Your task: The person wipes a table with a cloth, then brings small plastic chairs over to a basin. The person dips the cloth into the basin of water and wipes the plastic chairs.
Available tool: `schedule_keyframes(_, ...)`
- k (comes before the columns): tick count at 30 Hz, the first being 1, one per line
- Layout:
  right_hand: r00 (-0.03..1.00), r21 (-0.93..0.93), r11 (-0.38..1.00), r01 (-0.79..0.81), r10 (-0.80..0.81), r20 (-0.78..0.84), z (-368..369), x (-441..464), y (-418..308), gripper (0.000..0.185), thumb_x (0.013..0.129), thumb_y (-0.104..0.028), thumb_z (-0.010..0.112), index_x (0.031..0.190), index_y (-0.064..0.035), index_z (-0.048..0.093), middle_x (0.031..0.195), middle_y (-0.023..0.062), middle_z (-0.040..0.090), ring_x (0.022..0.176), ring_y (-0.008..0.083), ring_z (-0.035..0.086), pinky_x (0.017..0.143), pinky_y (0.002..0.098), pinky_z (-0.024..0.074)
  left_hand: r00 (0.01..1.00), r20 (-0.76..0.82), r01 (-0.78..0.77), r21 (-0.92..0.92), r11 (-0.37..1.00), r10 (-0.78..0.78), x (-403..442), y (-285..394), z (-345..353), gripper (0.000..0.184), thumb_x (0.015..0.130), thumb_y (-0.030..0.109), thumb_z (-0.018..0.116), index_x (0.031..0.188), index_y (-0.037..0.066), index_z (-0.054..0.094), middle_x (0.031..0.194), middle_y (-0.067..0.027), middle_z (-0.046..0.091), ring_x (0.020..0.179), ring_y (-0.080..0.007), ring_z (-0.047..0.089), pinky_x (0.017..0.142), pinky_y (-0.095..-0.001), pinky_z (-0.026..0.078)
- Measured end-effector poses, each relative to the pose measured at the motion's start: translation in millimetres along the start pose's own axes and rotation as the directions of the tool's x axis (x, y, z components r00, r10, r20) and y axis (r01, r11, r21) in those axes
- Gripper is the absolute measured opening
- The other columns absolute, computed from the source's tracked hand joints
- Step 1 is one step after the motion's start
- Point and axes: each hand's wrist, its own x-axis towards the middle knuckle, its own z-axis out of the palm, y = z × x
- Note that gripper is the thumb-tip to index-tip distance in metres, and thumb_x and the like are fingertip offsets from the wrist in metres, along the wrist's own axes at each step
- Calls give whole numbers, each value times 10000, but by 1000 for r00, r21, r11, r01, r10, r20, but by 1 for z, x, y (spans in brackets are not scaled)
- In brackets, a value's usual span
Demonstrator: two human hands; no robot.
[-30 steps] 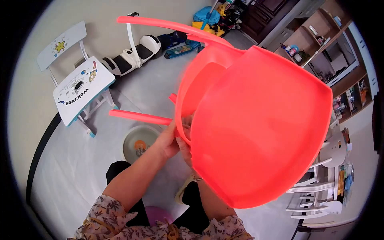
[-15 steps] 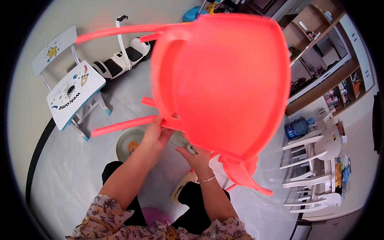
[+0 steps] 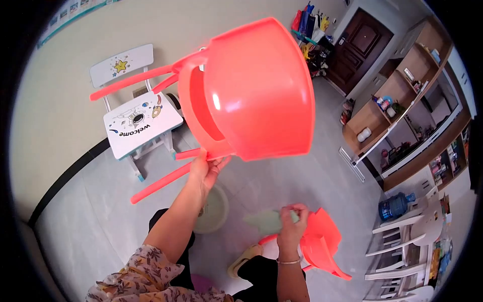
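Note:
A red plastic chair (image 3: 261, 90) hangs tilted in the air, its legs pointing left. My left hand (image 3: 205, 168) grips it low on the frame, beside a leg. Lower right, my right hand (image 3: 293, 226) is closed on a pale green cloth (image 3: 266, 222), blurred by motion. A second red chair (image 3: 322, 244) stands on the floor just right of my right hand. Below my left forearm, a round pale basin (image 3: 216, 211) is partly hidden on the floor.
A white child's chair with "welcome" on it (image 3: 141, 121) stands by the left wall. White chairs (image 3: 402, 241) and a blue water bottle (image 3: 395, 206) are at the right, below wooden shelves (image 3: 397, 100). A brown door (image 3: 359, 45) is at the back.
The held chair has shifted left and turned. My right hand has moved right and down, away from it, and the green cloth now shows in it. The view has swung, showing more wall and door.

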Motion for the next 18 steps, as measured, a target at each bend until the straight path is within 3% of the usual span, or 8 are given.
schedule_keyframes(1,991,205,979,-22,48,-125,3,0,-16,182,846,-37,664,968,-45,529,914,45,543,870,142,516,811,304,463,1000,18,-13,43,999,13,-1,3,-4,385,1062,309,355,1252,5,497,1184,-127,614,1044,-259,641,1017,-494,491)
schedule_keyframes(5,958,387,913,130,-15,-286,17,-1,-78,201,851,-38,652,915,-69,464,988,80,513,931,171,505,841,315,452,999,2,-44,99,994,44,-9,2,-16,315,1050,244,416,1247,12,497,1191,-117,613,1045,-231,642,908,-415,567)
schedule_keyframes(7,854,338,800,496,-381,-353,26,3,-96,246,904,-150,667,1006,-84,453,1074,65,480,966,160,480,885,292,428,999,24,-46,51,998,45,-18,-2,-18,291,1044,226,434,1237,18,502,1178,-111,617,1028,-221,643,871,-388,575)
schedule_keyframes(8,845,317,801,508,-392,-362,30,6,-102,246,904,-150,667,1006,-84,453,1074,65,480,966,160,480,885,292,428,998,27,-64,-2,998,64,-22,-5,-19,268,1038,207,452,1226,24,507,1164,-104,621,1011,-210,645,834,-361,584)
schedule_keyframes(10,715,-362,710,604,-683,-146,37,10,-113,283,880,-145,691,1050,-58,483,1146,109,475,1012,219,514,886,347,467,996,73,-40,-8,999,41,-33,-8,-20,251,1035,202,459,1212,32,516,1138,-90,627,993,-202,645,824,-354,579)
schedule_keyframes(13,725,-432,637,638,-686,58,59,15,-112,290,844,-106,707,1078,-23,557,1152,145,520,1026,301,560,885,414,484,997,72,1,-7,1000,0,-49,-6,-7,225,1026,182,476,1193,44,533,1103,-69,639,977,-188,645,819,-349,569)
schedule_keyframes(15,473,-436,344,832,-851,230,59,22,-111,256,821,-42,690,1066,2,627,1125,173,573,1018,363,583,884,445,485,999,27,29,-24,999,-29,-50,-9,-3,215,1020,169,485,1189,48,541,1094,-63,644,980,-183,645,822,-351,564)
schedule_keyframes(18,560,-607,310,732,-782,275,53,48,-152,219,811,-5,667,1030,3,655,1083,166,612,1018,364,591,893,450,482,985,144,99,-1,995,-98,-57,-16,-10,215,1015,150,480,1202,65,544,1105,-60,650,998,-186,644,826,-356,555)
